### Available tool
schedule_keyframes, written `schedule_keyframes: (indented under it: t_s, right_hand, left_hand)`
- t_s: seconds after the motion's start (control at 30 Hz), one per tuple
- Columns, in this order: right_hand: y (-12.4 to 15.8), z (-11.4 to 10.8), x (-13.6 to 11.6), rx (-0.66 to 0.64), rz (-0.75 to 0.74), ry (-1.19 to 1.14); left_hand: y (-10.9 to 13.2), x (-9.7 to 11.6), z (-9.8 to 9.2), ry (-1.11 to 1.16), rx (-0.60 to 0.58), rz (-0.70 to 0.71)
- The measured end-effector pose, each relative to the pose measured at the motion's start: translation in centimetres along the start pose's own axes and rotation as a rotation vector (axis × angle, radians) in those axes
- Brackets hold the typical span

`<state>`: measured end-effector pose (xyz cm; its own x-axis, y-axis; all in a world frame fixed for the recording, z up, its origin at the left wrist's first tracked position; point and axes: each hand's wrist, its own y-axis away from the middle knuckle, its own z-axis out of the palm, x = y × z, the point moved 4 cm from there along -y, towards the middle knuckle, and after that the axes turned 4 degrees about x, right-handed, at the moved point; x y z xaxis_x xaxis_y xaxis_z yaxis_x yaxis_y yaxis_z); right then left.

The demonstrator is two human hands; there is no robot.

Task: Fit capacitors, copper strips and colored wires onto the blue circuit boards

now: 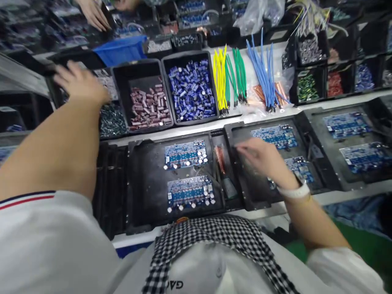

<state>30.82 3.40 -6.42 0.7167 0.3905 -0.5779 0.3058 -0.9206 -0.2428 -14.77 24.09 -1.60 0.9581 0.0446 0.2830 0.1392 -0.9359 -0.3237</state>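
My left hand (82,83), slightly blurred, reaches far to the left with its fingers spread, above small bins with pale parts (105,83) and dark parts (112,120). My right hand (260,155) is over the edge between two black trays, thumb and fingers pinched together; whatever may be between them is too small to make out. Behind that hand, a blue circuit board (275,136) and a second board (301,169) are partly covered. In front of me a black tray (147,175) carries an upper circuit board (185,154) and a lower circuit board (191,192) with white-topped round components.
Behind the trays stand a bin of brownish capacitors (150,104) and a bin of blue capacitors (192,92). Yellow wires (219,77), green wires (239,75) and blue wires (266,77) lie right of them. Another person's hand (93,14) shows across the bench.
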Motion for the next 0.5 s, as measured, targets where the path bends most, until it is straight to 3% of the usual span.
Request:
schedule_keyframes:
  t_s: [0.07, 0.13, 0.2, 0.3, 0.4, 0.5]
  right_hand:
    - [-4.6, 0.1, 2.8, 0.013, 0.064, 0.102]
    - [-9.7, 1.5, 5.9, -0.045, 0.174, 0.198]
    - [-14.3, 3.3, 8.5, -0.033, 0.310, 0.288]
    - [-19.1, 6.0, 10.3, -0.043, 0.383, 0.318]
    - [-20.6, 7.1, 11.0, -0.079, 0.415, 0.337]
    - [-20.0, 6.2, 12.4, -0.087, 0.430, 0.337]
  left_hand:
    - [0.0, 4.4, 2.7, -0.016, -0.023, 0.177]
    - [0.8, 10.5, 5.2, -0.008, -0.050, 0.451]
    - [2.2, 16.6, 7.5, 0.095, -0.136, 0.586]
    - [4.7, 24.5, 10.5, 0.153, -0.262, 0.763]
    - [6.1, 29.0, 13.2, 0.127, -0.305, 0.813]
    - [5.8, 30.5, 16.2, 0.106, -0.371, 0.609]
